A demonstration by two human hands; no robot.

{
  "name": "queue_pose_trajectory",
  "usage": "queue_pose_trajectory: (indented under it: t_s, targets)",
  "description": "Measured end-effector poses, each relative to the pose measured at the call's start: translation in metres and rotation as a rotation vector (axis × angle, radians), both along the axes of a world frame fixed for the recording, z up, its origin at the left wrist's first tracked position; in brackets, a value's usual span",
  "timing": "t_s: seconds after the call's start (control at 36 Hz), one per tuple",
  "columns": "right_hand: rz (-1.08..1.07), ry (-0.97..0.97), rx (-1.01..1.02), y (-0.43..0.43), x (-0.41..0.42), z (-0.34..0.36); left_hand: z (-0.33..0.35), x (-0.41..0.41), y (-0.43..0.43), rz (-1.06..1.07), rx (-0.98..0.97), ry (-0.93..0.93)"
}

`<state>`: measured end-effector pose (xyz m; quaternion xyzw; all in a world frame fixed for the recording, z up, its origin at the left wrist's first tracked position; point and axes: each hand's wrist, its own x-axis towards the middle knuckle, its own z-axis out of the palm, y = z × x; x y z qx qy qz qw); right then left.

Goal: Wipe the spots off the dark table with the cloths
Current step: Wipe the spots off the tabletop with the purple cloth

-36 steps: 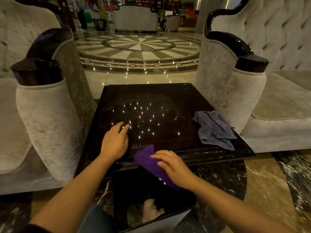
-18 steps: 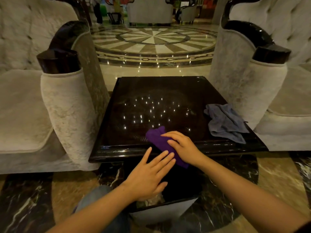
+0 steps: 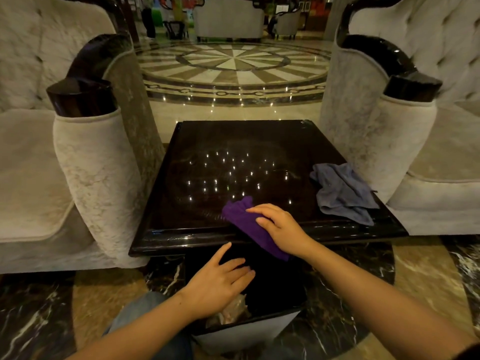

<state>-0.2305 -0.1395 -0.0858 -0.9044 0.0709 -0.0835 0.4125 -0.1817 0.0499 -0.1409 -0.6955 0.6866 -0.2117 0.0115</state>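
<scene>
A glossy dark table [image 3: 207, 141] stands between two armchairs, its top showing many small bright glints. My right hand [image 3: 281, 228] presses a purple cloth [image 3: 246, 222] flat against the table's near edge; the cloth's tail hangs down over the rim. My left hand [image 3: 220, 281] hovers below the table edge, above a bin, with its fingers spread and nothing in it. A crumpled grey-blue cloth [image 3: 342, 192] lies on the table's right side, apart from both hands.
Pale upholstered armchairs with dark wooden arm caps flank the table, one on the left [image 3: 88, 157] and one on the right [image 3: 389, 141]. A dark bin [image 3: 249, 331] with crumpled rubbish inside stands under the near edge. Polished marble floor [image 3: 233, 71] stretches beyond.
My left hand left the table top and dropped below the near edge, over the bin. My right hand stayed on the purple cloth at the table's front edge. The camera view shifted.
</scene>
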Motion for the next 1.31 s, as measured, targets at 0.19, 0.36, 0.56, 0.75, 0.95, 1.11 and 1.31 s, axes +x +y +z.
queue_pose_trajectory:
  t_s: [0.19, 0.36, 0.56, 0.75, 0.95, 1.11, 1.31]
  targets:
    - [0.006, -0.010, 0.002, -0.001, 0.000, -0.005, 0.003, -0.002, -0.003, 0.005, 0.044, 0.141]
    - [0.028, -0.008, -0.020, -0.008, 0.007, -0.005, -0.002, 0.004, -0.015, 0.040, 0.153, 0.226]
    - [0.063, -0.023, -0.032, -0.015, 0.012, -0.003, 0.010, 0.009, -0.026, 0.057, 0.208, 0.192]
    - [0.083, -0.066, -0.068, -0.030, 0.021, 0.003, 0.022, 0.023, -0.039, 0.100, 0.210, 0.093]
    - [0.015, -0.172, -0.126, -0.062, 0.046, 0.021, 0.042, 0.062, -0.072, 0.308, 0.126, 0.049]
    - [-0.127, -0.226, -0.232, -0.119, 0.079, 0.038, 0.053, 0.099, -0.104, 0.442, 0.095, 0.097]
    - [-0.435, -0.235, -0.397, -0.199, 0.124, 0.048, 0.038, 0.146, -0.129, 0.705, 0.175, 0.369]
